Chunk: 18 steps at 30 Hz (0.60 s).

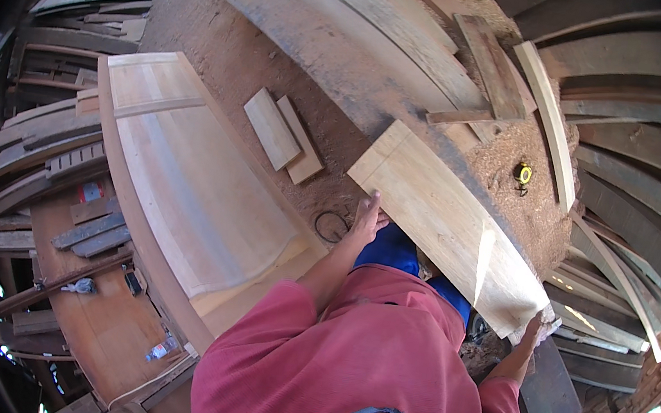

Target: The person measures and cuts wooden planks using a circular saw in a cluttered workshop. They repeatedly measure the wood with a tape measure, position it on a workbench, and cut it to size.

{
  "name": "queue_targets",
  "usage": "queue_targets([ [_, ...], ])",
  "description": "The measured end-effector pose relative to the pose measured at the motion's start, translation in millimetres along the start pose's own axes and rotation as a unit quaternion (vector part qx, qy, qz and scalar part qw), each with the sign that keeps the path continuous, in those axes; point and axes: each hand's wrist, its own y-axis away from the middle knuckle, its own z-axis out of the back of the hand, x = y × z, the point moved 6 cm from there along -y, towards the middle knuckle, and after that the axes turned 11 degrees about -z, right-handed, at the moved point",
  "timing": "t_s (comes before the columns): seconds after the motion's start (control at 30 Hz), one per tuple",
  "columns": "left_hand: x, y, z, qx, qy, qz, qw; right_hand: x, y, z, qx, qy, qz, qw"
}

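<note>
A pale wooden board (452, 226) lies slantwise in front of me, and a bright patch of light falls on its right part. At its near left edge my left hand (370, 218) is closed on the board, the thumb side up and some fingers hidden beneath. My right hand (531, 334) grips the board's right end, with its fingers partly hidden. Some crumpled whitish material (549, 322) shows beside that hand; I cannot tell what it is.
A large pale panel (187, 164) lies on the left. Two short boards (272, 129) rest beyond my left hand. A yellow tape measure (523, 174) sits on sawdust to the right. Long planks (393, 28) lie at the back, and stacked timber (640, 104) lines the right side.
</note>
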Motion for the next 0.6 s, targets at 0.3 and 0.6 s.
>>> queue_targets([
  [0.3, 108.1, 32.7, -90.2, 0.053, 0.076, 0.005, 0.996, -25.2, -4.8, -40.8, 0.249, -0.115, -0.163, 0.948],
  [0.6, 73.6, 49.5, -87.7, 0.105, 0.187, -0.062, 0.975, -32.1, 18.2, -51.7, 0.384, -0.208, -0.167, 0.884],
])
